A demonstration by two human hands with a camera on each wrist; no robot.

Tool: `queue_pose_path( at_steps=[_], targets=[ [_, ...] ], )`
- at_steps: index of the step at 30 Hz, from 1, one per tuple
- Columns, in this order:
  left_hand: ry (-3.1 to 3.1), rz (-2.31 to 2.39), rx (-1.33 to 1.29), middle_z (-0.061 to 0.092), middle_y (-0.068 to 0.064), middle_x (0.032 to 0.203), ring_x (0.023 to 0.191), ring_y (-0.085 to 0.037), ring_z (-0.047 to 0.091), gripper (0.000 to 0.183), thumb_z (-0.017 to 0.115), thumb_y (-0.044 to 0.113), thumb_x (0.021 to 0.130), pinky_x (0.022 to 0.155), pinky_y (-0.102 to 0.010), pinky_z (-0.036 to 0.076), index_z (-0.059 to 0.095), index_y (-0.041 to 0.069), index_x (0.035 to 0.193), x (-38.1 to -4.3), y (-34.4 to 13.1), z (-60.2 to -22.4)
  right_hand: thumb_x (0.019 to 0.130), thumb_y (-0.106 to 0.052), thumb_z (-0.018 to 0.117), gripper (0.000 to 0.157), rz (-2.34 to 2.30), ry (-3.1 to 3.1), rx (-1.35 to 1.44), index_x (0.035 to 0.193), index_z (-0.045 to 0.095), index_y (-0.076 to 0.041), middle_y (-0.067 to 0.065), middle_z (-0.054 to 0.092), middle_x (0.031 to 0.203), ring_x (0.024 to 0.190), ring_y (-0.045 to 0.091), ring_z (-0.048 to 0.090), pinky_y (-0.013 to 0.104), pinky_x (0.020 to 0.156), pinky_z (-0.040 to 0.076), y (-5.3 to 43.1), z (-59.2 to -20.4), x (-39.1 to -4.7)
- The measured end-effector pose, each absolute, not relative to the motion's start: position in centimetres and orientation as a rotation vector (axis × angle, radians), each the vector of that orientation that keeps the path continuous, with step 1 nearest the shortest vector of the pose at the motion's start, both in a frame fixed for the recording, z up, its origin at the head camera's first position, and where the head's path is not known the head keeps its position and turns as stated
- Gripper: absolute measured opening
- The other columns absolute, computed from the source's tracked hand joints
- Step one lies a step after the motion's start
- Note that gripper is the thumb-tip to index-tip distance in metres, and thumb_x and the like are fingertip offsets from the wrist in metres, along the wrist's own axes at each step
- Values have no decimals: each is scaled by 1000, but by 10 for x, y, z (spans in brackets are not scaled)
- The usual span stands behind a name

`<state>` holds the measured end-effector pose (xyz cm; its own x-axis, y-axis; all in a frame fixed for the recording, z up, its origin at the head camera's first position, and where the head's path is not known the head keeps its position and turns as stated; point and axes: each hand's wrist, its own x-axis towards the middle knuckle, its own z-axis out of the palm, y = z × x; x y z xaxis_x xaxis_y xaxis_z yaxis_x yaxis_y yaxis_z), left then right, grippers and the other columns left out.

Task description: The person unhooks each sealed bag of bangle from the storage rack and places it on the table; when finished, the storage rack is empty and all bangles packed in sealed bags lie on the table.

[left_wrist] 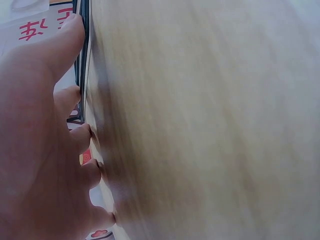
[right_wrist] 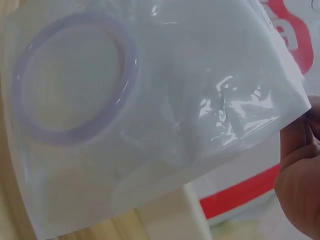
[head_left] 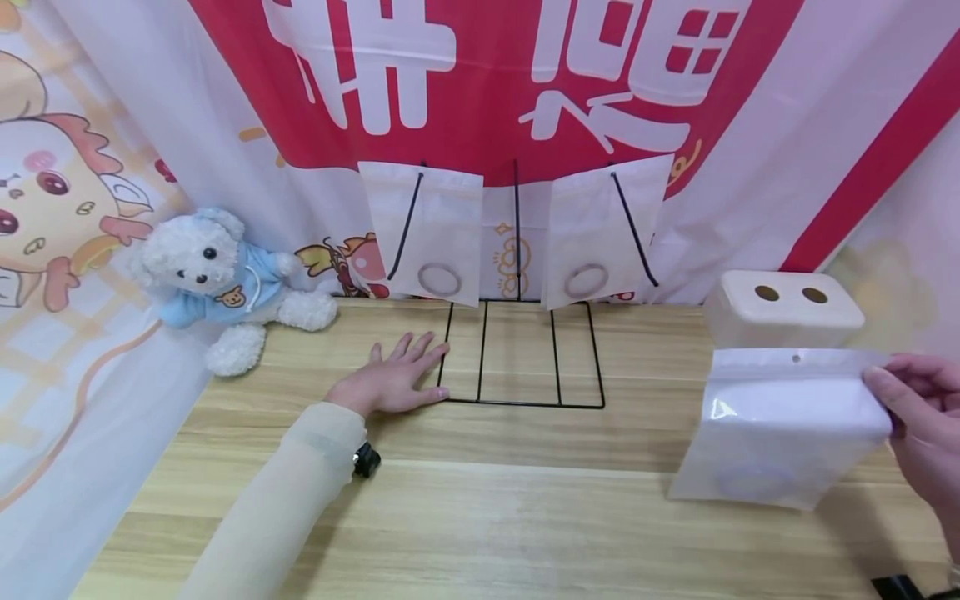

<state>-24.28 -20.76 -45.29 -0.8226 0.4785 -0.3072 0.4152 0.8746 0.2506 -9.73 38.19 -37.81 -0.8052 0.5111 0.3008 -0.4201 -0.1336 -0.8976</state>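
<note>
A clear-fronted zip bag (head_left: pixel 787 421) hangs from my right hand (head_left: pixel 926 421), which pinches its upper right corner between thumb and fingers above the table. Through the plastic, the right wrist view shows a pale purple bangle (right_wrist: pixel 131 70) near the bag's bottom. My left hand (head_left: pixel 392 382) lies with fingers spread on the table, thumb and fingertips touching the left side of a black wire rack's base (head_left: pixel 525 405). Two similar bags, a left one (head_left: pixel 450 225) and a right one (head_left: pixel 592 242), hang on the rack's outer hooks, each with a ring shape inside. The rack's middle hook (head_left: pixel 517 225) carries no bag.
On the left, a white plush bear (head_left: pixel 240 279) in a blue hoodie sits against the printed cloth (head_left: pixel 337 200). A cream box (head_left: pixel 783 308) with two round holes stands at the back right, behind the held bag. The wooden table (head_left: pixel 480 517) extends toward me.
</note>
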Motion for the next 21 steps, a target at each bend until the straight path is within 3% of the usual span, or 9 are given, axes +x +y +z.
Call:
queue_pose_path(
  at_steps=[7,14,21],
  targets=[
    [2682,252,665,1,-10,184,169,-47,1,88,44,73,106,123,-86,-3,13,30,176,-242,-207,-452,101,14,61,27,2178,-1605,-57,95,78,-5,-1,72,73,55,5,65,15,47,53,413,-396,-106],
    [2679,246,649,-1,-9,184,169,-45,-1,87,45,73,106,125,-84,-3,12,31,176,-242,-208,-450,101,0,72,15,2114,-1846,-229,98,75,-14,-5,71,75,58,4,67,15,52,56,430,-401,-124],
    [2672,241,646,-2,-8,184,169,-44,-1,87,44,73,106,125,-84,-3,10,33,176,-242,-206,-450,107,-24,69,7,1691,-2476,-492,104,69,-31,-25,71,80,67,1,68,16,61,60,446,-408,-144]
  ],
)
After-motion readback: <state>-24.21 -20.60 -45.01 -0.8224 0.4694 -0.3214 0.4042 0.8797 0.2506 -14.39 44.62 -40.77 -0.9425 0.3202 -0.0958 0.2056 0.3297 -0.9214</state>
